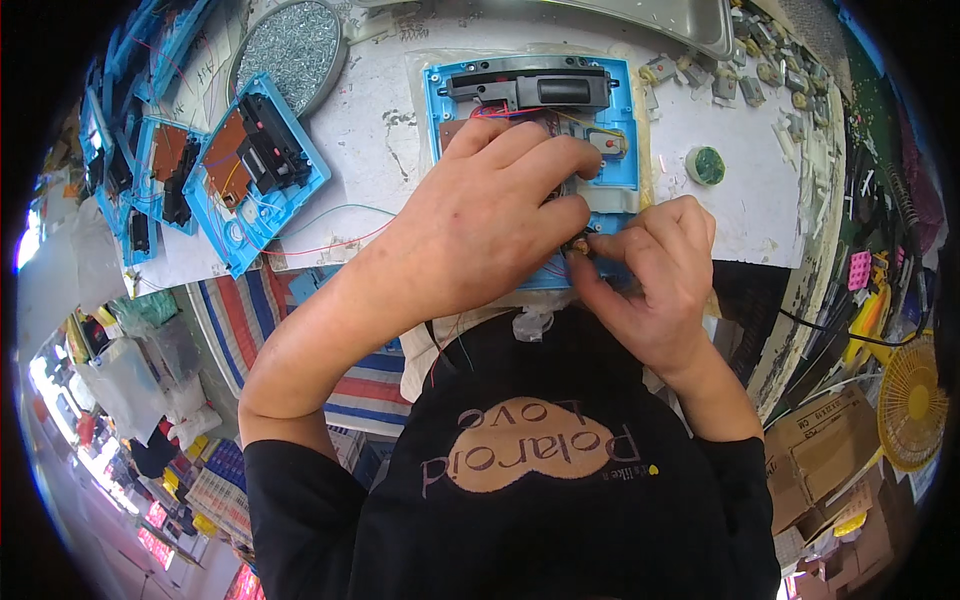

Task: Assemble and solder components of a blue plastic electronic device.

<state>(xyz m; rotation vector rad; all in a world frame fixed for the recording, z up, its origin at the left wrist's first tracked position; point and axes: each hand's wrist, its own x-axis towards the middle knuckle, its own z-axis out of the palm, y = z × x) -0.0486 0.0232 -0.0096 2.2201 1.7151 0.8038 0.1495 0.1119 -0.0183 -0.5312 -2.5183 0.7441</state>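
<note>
A light blue plastic housing [620,120] lies on the white workbench in front of me, with a black part [530,88] across its top and thin coloured wires inside. My left hand [490,215] rests palm down over the middle of the housing and covers most of it. My right hand [655,270] is at the housing's lower right edge, its thumb and forefinger pinched on a small brass-coloured piece [580,245] next to my left fingertips. What lies under my hands is hidden.
More blue housings [255,165] with black and brown parts lie in a row at the left. A round tray of small screws [290,45] sits at the back left, a green roll [705,165] at the right, and grey parts [750,75] at the back right. A yellow fan [915,400] stands low right.
</note>
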